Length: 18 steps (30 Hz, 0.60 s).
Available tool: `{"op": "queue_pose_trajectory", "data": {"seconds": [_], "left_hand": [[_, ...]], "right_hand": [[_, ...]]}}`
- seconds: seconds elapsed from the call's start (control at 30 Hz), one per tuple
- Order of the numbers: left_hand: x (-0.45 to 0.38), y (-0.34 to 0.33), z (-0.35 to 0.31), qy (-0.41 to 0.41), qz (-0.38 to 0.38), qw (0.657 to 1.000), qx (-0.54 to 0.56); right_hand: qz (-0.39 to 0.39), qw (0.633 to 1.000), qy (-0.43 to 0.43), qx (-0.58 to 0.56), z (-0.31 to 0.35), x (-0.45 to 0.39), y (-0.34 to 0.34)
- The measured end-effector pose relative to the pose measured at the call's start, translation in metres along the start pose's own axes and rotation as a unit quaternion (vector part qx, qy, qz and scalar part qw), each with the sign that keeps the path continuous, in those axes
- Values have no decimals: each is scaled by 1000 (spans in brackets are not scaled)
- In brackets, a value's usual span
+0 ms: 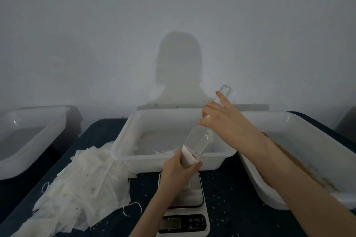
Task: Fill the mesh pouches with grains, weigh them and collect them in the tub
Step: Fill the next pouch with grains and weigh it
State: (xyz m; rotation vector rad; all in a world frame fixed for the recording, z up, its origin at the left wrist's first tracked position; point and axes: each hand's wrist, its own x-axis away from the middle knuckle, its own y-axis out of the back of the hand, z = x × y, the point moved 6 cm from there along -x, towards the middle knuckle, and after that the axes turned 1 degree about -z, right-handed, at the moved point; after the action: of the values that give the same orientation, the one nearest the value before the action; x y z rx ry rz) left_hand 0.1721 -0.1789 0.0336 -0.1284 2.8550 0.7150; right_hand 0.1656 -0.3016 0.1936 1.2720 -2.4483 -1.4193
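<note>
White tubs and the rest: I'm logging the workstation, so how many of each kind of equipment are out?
White tubs: 3
Scale: 1
Clear scoop: 1
Pouch being filled: 1
Heap of empty pouches: 1
Total: 7

dim room w/ plain grey-white wall (96,25) behind dark blue table (231,208), shadow (179,69) on wall.
</note>
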Motion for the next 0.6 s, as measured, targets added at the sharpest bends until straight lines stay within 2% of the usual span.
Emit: {"op": "queue_pose_trajectory", "data": {"seconds": [0.1,0.2,0.33,0.4,0.5,0.6], "left_hand": [[-2,-1,-2,-14,-10,1000,-22],[-2,-2,-3,-15,-23,999,-30],[-3,1,-3,-5,-31,999,11],[-2,2,-4,-5,-24,999,22],[-1,-1,-5,-6,1,1000,-1],[0,-2,-8,-15,12,999,-32]], "right_hand": [[-83,997,-5,6,-1,3,10],[-82,996,11,22,3,5,8],[-143,990,3,18,-2,10,17],[-110,994,-5,11,-7,13,16],[22,998,-30,-40,-20,19,-9],[60,993,-55,-81,-35,34,-28]]}}
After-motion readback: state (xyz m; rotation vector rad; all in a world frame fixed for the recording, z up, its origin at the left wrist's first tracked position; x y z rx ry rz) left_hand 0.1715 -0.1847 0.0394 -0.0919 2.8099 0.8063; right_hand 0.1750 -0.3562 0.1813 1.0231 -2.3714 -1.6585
